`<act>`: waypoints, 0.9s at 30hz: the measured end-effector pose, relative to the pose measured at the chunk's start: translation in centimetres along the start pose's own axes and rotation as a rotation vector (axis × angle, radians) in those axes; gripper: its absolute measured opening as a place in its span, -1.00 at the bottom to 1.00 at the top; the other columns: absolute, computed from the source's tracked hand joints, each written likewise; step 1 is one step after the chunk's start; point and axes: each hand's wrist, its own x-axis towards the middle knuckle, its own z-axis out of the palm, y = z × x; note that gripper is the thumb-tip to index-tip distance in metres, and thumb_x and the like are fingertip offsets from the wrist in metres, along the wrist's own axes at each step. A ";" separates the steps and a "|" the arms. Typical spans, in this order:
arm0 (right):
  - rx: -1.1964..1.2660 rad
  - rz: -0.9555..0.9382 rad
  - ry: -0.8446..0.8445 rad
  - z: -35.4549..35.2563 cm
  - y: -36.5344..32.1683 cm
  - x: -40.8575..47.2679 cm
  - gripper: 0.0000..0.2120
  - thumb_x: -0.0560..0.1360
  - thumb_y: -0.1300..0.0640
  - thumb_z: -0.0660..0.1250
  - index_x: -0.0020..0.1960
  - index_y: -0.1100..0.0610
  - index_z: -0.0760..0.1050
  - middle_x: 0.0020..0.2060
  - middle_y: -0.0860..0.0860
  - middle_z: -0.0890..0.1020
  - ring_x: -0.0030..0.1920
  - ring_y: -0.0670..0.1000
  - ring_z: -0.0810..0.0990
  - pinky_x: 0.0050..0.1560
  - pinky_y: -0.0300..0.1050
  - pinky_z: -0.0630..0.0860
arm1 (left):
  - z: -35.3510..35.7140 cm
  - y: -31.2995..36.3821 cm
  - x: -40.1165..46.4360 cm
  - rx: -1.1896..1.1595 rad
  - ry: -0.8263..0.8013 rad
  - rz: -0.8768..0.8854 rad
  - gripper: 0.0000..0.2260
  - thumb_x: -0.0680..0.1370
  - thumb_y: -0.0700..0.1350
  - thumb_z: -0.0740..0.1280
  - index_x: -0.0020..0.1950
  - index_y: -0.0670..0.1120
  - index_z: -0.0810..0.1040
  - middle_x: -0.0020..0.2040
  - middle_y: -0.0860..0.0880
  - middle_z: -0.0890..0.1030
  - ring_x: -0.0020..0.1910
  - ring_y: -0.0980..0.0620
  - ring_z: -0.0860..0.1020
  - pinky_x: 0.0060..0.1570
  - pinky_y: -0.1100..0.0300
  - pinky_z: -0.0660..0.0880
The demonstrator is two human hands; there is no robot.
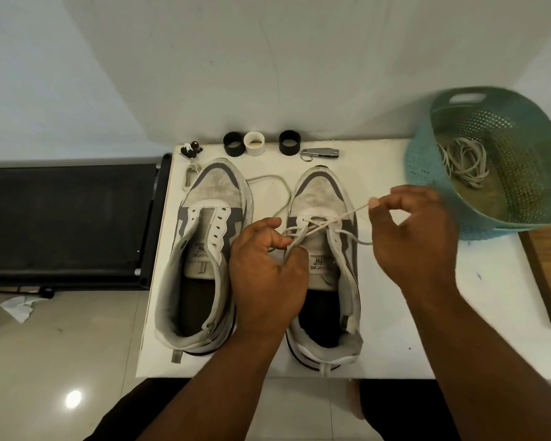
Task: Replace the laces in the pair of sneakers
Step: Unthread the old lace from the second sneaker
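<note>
Currently we lace the right sneaker (323, 249): both the left hand (268, 268) and the right hand (417, 237) pinch the lace (312, 229); next, thread the following eyelet.

White counter (395, 313). Along its far edge: two black rings (233, 144) (289, 142), one white ring (254, 143), a metal nail clipper on a ball chain (321, 153), a small black-and-white trinket (191, 150). Left, on the floor: black treadmill (67, 224), crumpled white paper (18, 307).
</note>
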 end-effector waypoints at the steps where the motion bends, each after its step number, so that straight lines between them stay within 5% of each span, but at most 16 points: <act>1: -0.032 -0.004 0.008 -0.1 0.1 0.0 -0.92 0.56 0.00 0.39 -0.01 -0.01 0.62 0.21 -0.03 0.56 0.26 0.00 0.52 0.19 -0.26 0.33 | 0.0 0.0 0.0 -0.007 0.004 0.004 -0.96 0.37 -0.06 0.41 -0.24 -0.01 0.60 0.08 0.25 0.61 0.16 0.19 0.55 0.22 0.05 0.50; 5: -0.163 -0.243 -0.131 0.9 -2.0 -2.2 -0.72 0.52 -0.03 0.38 0.21 -0.06 0.64 0.47 -0.03 0.38 0.45 -0.02 0.34 0.38 0.09 0.26 | 0.0 0.1 0.0 0.004 -0.012 -0.011 -0.96 0.36 -0.05 0.42 -0.24 0.04 0.58 0.11 0.23 0.61 0.21 0.17 0.54 0.25 0.09 0.48; 8: -0.339 -0.283 -0.302 2.6 -2.4 -3.8 -0.78 0.50 -0.11 0.37 0.09 -0.13 0.68 0.53 -0.08 0.31 0.51 -0.06 0.23 0.36 0.06 0.13 | 0.0 0.1 0.0 0.002 -0.025 -0.021 -0.95 0.36 -0.02 0.44 -0.24 0.04 0.61 0.10 0.24 0.62 0.20 0.23 0.53 0.25 0.14 0.47; 12: -0.234 -0.267 -0.192 2.4 -1.8 -3.0 -0.90 0.50 0.01 0.39 -0.03 -0.10 0.67 0.36 -0.09 0.50 0.37 -0.05 0.43 0.30 -0.09 0.15 | -0.1 0.0 0.1 0.003 -0.012 -0.022 -0.94 0.36 -0.02 0.44 -0.25 0.03 0.60 0.09 0.23 0.63 0.18 0.26 0.53 0.22 0.21 0.46; 15: -0.080 -0.147 -0.028 0.6 -0.6 -1.0 -0.92 0.49 0.05 0.42 -0.13 -0.12 0.58 0.26 -0.06 0.56 0.27 -0.05 0.50 0.35 0.05 0.37 | 0.1 0.1 0.0 -0.008 0.011 -0.017 -0.96 0.36 -0.06 0.43 -0.27 0.03 0.58 0.07 0.24 0.62 0.15 0.24 0.54 0.20 0.18 0.48; 18: -0.127 -0.010 0.047 -0.4 0.9 0.5 -0.93 0.53 0.01 0.41 -0.02 -0.01 0.62 0.27 -0.01 0.59 0.30 0.02 0.51 0.30 -0.04 0.34 | 0.1 0.2 0.0 -0.013 0.020 -0.018 -0.93 0.36 -0.07 0.42 -0.28 0.07 0.55 0.06 0.25 0.62 0.13 0.24 0.54 0.17 0.18 0.48; 21: -0.070 -0.090 -0.030 0.3 -0.4 -0.8 -0.66 0.52 -0.01 0.41 0.28 0.00 0.56 0.34 -0.02 0.50 0.35 0.00 0.46 0.37 0.10 0.39 | 0.1 0.3 0.0 -0.021 0.014 -0.015 -0.90 0.36 -0.08 0.42 -0.28 0.09 0.53 0.07 0.23 0.62 0.13 0.23 0.55 0.15 0.23 0.48; 27: -0.341 -0.212 -0.284 2.3 -2.5 -3.7 -0.65 0.48 -0.19 0.34 0.24 -0.17 0.59 0.50 -0.08 0.35 0.47 -0.01 0.33 0.37 0.12 0.25 | -0.1 0.3 0.0 -0.006 0.002 -0.017 -0.93 0.35 -0.05 0.43 -0.28 0.08 0.56 0.08 0.22 0.63 0.15 0.27 0.54 0.18 0.29 0.44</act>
